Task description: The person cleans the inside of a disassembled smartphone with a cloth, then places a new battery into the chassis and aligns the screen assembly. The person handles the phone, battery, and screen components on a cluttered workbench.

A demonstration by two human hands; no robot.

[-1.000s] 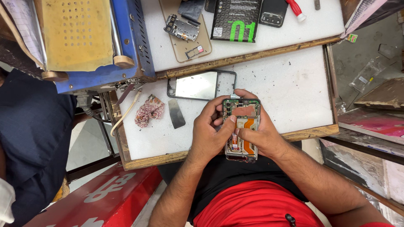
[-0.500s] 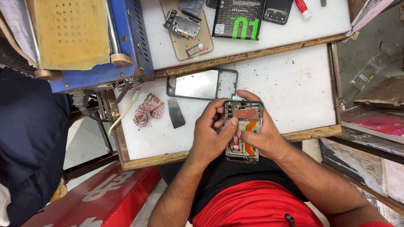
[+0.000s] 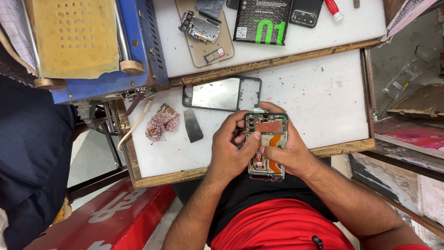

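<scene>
Opened phone [image 3: 266,146]: one, back cover off, held above the near wooden edge of the white work board [image 3: 323,92]. Its long axis runs away from the person, camera end farthest from the body, bottom end hanging over the lap.
Look of the phone: green circuit board along the far end, a copper-coloured patch under it, an orange flex strip down the right half, pale metal lower down. The inside faces up.
Left hand [image 3: 231,150]: closed around the phone's left edge, thumb lying across the middle of the exposed inside.
Right hand [image 3: 289,150]: clamped on the phone's right edge, fingers curled over the far corner, thumb pressing on the inside, tip to tip with the left thumb.
Just beyond the hands: one black phone frame [image 3: 222,94] with a shiny inner plate, lying flat, long axis across the board.
Left of the left hand: one dark flat pry blade [image 3: 193,125], then one crumpled patterned cloth [image 3: 162,122], both on the board and apart from each other.
Far beyond the hands, on a second white board: one tan back cover [image 3: 206,39] with a loose circuit piece on it, one black box with green print [image 3: 262,21], one dark phone shell [image 3: 305,11], one red-and-white tube [image 3: 334,9].
Far left: one blue machine with a yellow perforated plate [image 3: 76,37].
</scene>
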